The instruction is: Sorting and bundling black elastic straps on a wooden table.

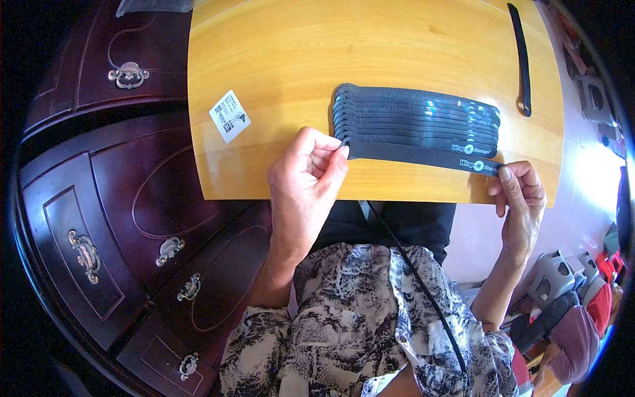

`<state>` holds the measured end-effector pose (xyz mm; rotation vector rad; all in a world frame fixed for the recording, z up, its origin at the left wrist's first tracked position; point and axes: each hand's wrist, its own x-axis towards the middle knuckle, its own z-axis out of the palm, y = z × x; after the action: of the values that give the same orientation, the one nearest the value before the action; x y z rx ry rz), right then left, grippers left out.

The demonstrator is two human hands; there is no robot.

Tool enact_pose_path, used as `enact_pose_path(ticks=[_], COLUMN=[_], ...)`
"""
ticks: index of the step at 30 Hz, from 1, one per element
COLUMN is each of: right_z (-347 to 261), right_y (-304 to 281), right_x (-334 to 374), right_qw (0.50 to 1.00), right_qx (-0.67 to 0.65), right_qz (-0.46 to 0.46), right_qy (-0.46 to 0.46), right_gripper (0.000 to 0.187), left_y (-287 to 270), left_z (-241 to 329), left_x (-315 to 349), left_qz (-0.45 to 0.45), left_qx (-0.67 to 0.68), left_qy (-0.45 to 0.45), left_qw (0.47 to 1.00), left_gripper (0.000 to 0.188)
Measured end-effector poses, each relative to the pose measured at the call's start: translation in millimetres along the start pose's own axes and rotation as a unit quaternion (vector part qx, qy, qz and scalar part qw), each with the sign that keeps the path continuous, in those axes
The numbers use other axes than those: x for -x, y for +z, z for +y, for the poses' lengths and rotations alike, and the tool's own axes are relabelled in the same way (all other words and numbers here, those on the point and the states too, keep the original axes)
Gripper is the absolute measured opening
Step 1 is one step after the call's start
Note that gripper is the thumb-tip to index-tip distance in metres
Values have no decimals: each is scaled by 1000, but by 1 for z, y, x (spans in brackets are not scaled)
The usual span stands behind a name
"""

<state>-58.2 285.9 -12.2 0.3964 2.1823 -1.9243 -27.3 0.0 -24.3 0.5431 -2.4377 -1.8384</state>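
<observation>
A flat black cable strap (410, 155) with light printing near its right end is stretched between my two hands, close to the table's front edge. My left hand (307, 172) pinches the strap's left end, where it has a small loop. Thumb and fingers of my right hand (520, 193) grip the other end. Directly behind it lies an overlapping row of similar black straps (417, 116), lined up side by side. Glossy patches on them reflect the light. The held strap runs along the row's front edge; I cannot tell whether it touches the row.
On the yellow wooden table (278, 59), another black strap (521, 63) lies apart at the far right. A white printed label (229, 116) rests at the left. Dark wooden drawers (86, 231) stand left of the table. Grey stools (552, 278) are on the floor at right.
</observation>
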Motion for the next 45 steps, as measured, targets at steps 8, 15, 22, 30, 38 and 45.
enact_pose_path(ticks=[8, 15, 22, 30, 38, 45], right_z=[-3, -5, -4, -10, -11, -10], right_y=[3, 3, 6, 10, 13, 19], right_x=[-2, -3, -2, -1, -4, -4], right_qw=[1000, 1000, 999, 999, 998, 997], right_qx=[0, 12, 16, 5, 7, 30], right_qz=[8, 16, 28, 29, 41, 53], right_qy=[4, 15, 25, 40, 48, 41], right_gripper=[12, 12, 12, 13, 14, 15], left_y=[0, 1, 3, 3, 6, 4], left_z=[-1, 4, 4, 8, 16, 17], left_x=[0, 1, 1, 0, -2, -1], left_qz=[-12, -9, -5, -8, -12, -12], left_qx=[9, -28, -33, -58, -109, -119], left_qy=[1, -11, 12, -7, -22, -38], left_qw=[1000, 1000, 999, 998, 994, 992], left_gripper=[11, 12, 12, 13, 21, 18])
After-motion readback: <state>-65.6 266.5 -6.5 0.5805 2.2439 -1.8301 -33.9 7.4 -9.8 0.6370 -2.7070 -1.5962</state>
